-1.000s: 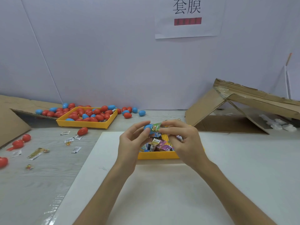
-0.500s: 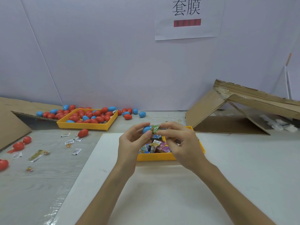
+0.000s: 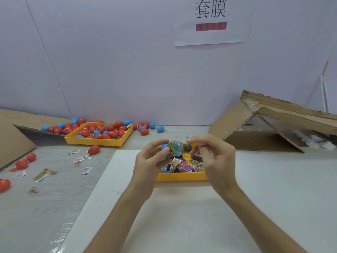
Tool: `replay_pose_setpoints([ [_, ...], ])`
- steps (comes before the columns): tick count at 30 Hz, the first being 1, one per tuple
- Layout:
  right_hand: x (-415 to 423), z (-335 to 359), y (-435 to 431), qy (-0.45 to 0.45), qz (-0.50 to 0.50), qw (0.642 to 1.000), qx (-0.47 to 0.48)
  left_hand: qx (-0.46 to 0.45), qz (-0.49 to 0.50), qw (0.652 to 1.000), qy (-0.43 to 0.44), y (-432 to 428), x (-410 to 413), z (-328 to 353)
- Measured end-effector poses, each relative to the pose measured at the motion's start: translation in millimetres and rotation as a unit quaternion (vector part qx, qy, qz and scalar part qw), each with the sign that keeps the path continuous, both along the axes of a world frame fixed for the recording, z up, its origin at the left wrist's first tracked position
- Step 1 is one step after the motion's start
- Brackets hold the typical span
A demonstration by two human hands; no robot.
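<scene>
Yellow tray of folded printed wrappers on white board, mid-table. Left hand over tray's left side, thumb and fingers gripping blue egg. Right hand just beside egg, fingers curled, blurred; grip unclear. Egg lies sideways: left end bare glossy blue, right end inside green-yellow printed sleeve.

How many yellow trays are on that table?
2. The left tray sits far left, heaped with red and blue eggs. The middle tray lies centre front, holding printed packets. More may be hidden out of view.
</scene>
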State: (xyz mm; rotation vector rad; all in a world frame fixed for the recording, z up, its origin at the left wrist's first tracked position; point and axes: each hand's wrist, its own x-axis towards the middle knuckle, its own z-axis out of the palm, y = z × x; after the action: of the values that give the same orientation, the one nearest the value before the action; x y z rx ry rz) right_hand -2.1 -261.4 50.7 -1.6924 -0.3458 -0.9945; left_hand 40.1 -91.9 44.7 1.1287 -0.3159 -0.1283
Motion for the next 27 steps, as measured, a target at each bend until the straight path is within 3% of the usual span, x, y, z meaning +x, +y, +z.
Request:
replay_pose_setpoints([
  [3, 7.9, 4.9, -4.5, 0.149, 0.047, 0.981, 0.115, 0.000, -0.030, 1.000, 0.002, 1.1, -0.7, 1.2],
  [5, 12.3, 5.6, -7.0, 0.276, 0.119, 0.941, 0.155, 0.004, -0.046, 0.999, -0.008, 1.1, -2.0, 1.8],
  [7, 14.6, 4.6, -6.7, 0.344, 0.182, 0.902, 0.185, 0.009, -0.060, 0.998, -0.021, 0.7, -3.9, 2.8],
  [14, 11.0, 4.9, -5.4, 0.362, 0.272, 0.863, 0.226, 0.016, -0.074, 0.997, -0.026, -0.5, -8.2, 6.6],
  [22, 7.8, 3.4, 1.5, 0.373, 0.345, 0.812, 0.287, -0.046, -0.106, 0.993, 0.017, -0.1, -7.6, 6.1],
  [27, 7.3, 1.4, 1.7, 0.372, 0.357, 0.801, 0.303, -0.069, -0.128, 0.989, 0.018, -1.6, -7.9, 5.4],
])
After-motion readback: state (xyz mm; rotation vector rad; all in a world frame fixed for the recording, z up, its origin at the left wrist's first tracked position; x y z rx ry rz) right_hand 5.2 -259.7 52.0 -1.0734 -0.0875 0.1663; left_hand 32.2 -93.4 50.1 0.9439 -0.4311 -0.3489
